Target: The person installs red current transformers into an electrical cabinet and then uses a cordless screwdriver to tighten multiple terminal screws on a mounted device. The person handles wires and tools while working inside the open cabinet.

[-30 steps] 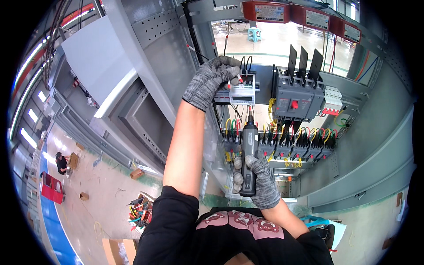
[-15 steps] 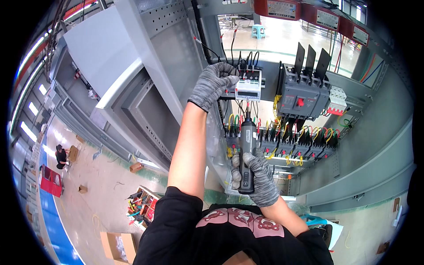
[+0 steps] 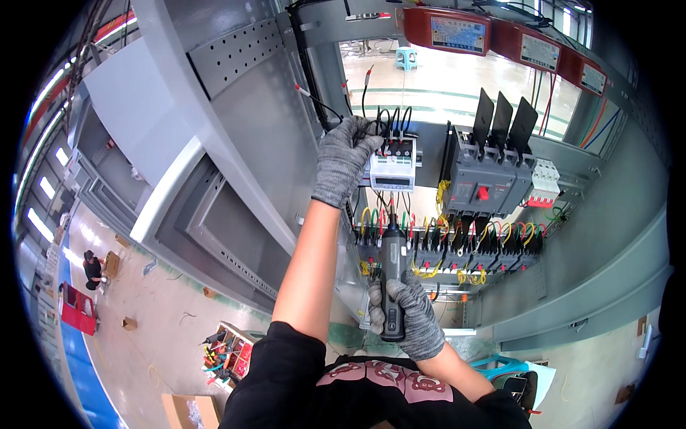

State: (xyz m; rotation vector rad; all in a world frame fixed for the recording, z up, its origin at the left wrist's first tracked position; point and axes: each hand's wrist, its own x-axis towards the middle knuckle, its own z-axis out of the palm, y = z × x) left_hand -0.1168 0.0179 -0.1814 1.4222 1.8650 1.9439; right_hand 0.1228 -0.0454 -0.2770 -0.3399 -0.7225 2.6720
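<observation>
My left hand (image 3: 344,161), in a grey knit glove, reaches up to the left side of a small white meter (image 3: 392,171) with a dark display. Its fingers are closed on a black wire (image 3: 321,104) beside the meter's upper terminals; the fingertips are partly hidden. More black wires loop over the meter's top. My gloved right hand (image 3: 416,314) grips a black cordless screwdriver (image 3: 393,275) upright. The screwdriver's thin tip points up, just below the meter's lower edge; whether it touches cannot be seen.
Right of the meter sits a large grey circuit breaker (image 3: 486,179) with black upright barriers, then a white miniature breaker (image 3: 545,180). Below runs a row of small breakers (image 3: 493,254) with coloured wires. Red current transformers (image 3: 457,32) hang above. A toolbox (image 3: 232,354) stands on the floor.
The whole view has shifted, so the cabinet parts sit lower in the picture. My left hand stays at the meter, and the screwdriver remains below it in my right hand.
</observation>
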